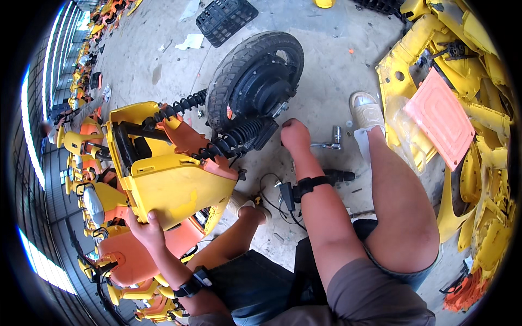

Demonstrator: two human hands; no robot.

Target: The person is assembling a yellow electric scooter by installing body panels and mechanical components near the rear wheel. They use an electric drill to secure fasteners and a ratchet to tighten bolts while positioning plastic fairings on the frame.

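A yellow scooter rear body (182, 187) with orange parts lies tipped in front of me. My left hand (147, 231) grips the lower edge of its yellow panel, thumb on the outer face. Two black coil shock absorbers (231, 142) run from the body to the rear wheel (255, 81), a black tyre around a dark hub. Close to the wheel's axle nut (280, 109), my right hand (295, 135) is closed in a fist. Whatever its fingers hold, if anything, is hidden. Just right of that wrist, a ratchet wrench (325, 145) with a socket lies on the floor.
A dark power drill (340, 176) and a thin black cable (266, 187) lie between my feet. Yellow panels (397, 70) and an orange lid (443, 119) are piled at the right. A black crate (225, 20) stands far ahead. Scooters and another person (51, 127) are at the left.
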